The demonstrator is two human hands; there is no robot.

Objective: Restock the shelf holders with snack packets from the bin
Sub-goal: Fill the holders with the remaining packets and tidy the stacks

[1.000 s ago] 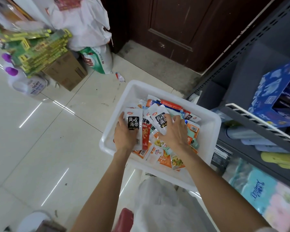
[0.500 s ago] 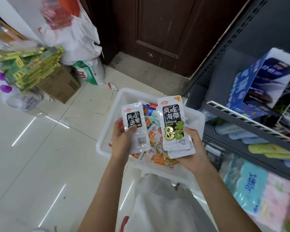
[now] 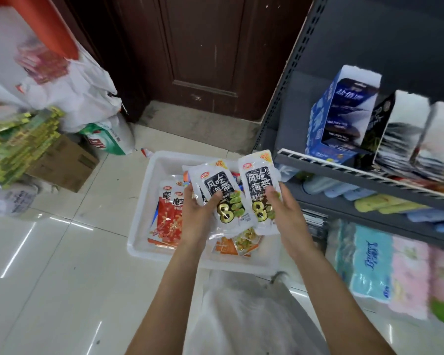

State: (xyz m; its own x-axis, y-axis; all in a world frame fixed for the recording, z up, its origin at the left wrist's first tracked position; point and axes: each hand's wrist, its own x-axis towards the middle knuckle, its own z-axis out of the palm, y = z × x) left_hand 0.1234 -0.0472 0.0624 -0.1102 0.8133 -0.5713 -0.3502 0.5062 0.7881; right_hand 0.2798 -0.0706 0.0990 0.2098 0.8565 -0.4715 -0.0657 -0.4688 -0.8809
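White seaweed packets with black labels are held up over the bin, one bundle in each hand, and how many lie behind each front packet cannot be made out. The left hand [image 3: 199, 216] is curled round the left packet [image 3: 219, 198], its thumb pressed on the front. The right hand [image 3: 286, 213] grips the right packet [image 3: 259, 190] from the side, fingers bent over its face. The lower edges of both packets are partly hidden by the hands.

Beneath them the white bin [image 3: 144, 208] is seen on the floor, its near edge partly covered by the forearms. Red packets [image 3: 169, 213] are laid along its left side; orange and yellow-green packets [image 3: 237, 243] are piled near its front edge.

At the right the shelf [image 3: 369, 193] is cut off by the frame; open holder boxes [image 3: 341, 111] are stood behind its white wire rail, their contents blurred.
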